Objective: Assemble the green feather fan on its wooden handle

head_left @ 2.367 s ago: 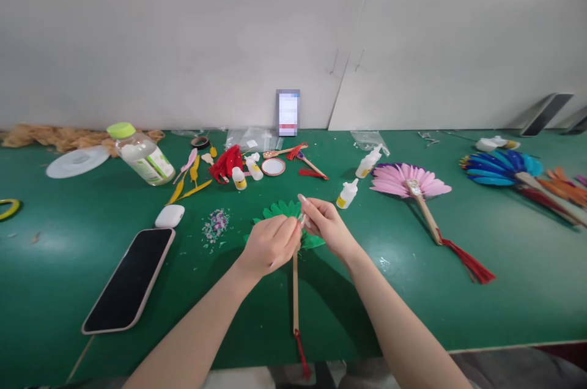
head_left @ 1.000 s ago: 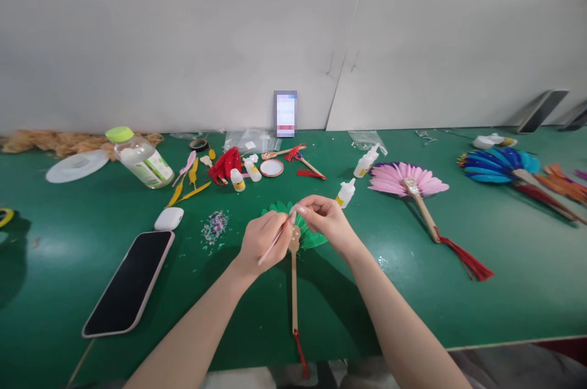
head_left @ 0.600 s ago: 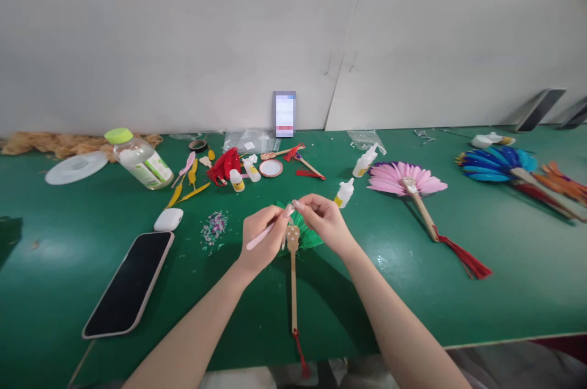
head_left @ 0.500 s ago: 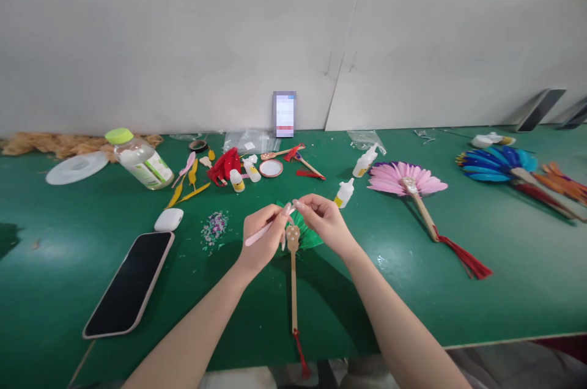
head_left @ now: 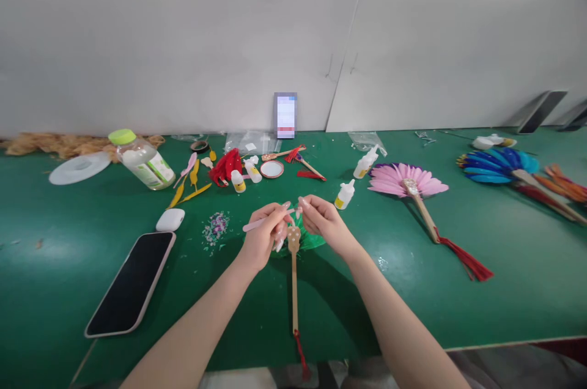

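Fingers closed, my left hand point(head_left: 265, 235) grips a slim pink tool point(head_left: 255, 225) whose tip points right, toward my other hand. Thumb and forefinger of my right hand point(head_left: 323, 222) are pinched together beside that tip; whatever is between them is too small to name. Below both hands lies a green feather fan point(head_left: 314, 241), partly covered by them. Its wooden handle point(head_left: 294, 279) points toward me, with pale dots on the broad head and a red tassel point(head_left: 301, 353) at the end. To the left is a scatter of small purple and whitish chips point(head_left: 215, 229).
A phone point(head_left: 132, 285) and a white case point(head_left: 170, 220) lie left. Behind stand a jar point(head_left: 145, 163), small glue bottles point(head_left: 345, 194), red feathers point(head_left: 225, 167) and a lit phone point(head_left: 285, 115). A pink fan point(head_left: 408, 181) and a blue fan point(head_left: 498, 166) lie right.
The fingertips of my two hands have drawn slightly apart, and the pink tool's tip now shows between them. My left hand has turned a little. The fan stays in place.
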`<state>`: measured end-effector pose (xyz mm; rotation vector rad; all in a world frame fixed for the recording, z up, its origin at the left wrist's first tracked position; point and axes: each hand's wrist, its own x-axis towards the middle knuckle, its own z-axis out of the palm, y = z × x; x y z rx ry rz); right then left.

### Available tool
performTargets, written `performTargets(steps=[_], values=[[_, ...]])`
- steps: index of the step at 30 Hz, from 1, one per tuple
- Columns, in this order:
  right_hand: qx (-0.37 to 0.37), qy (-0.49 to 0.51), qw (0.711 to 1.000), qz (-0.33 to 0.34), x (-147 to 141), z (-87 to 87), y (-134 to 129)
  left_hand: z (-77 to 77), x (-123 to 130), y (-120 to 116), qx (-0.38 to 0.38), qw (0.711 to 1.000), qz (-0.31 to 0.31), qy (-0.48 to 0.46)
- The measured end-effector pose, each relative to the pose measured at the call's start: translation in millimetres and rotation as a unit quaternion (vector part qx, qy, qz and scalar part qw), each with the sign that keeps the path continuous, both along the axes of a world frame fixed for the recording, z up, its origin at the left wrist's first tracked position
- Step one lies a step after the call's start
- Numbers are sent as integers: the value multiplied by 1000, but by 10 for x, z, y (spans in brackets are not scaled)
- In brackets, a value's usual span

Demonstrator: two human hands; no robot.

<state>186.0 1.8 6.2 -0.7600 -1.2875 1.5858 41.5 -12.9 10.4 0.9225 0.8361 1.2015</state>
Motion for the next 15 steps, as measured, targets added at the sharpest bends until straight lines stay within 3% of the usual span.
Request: performTargets(steps=[5, 15], values=[[-17, 29, 999, -2, 7, 27, 9, 32, -32, 11, 2, 1000, -5, -11], [-15, -1, 1000, 11, -34, -17, -10, 9, -15, -7, 5, 997, -20, 72]])
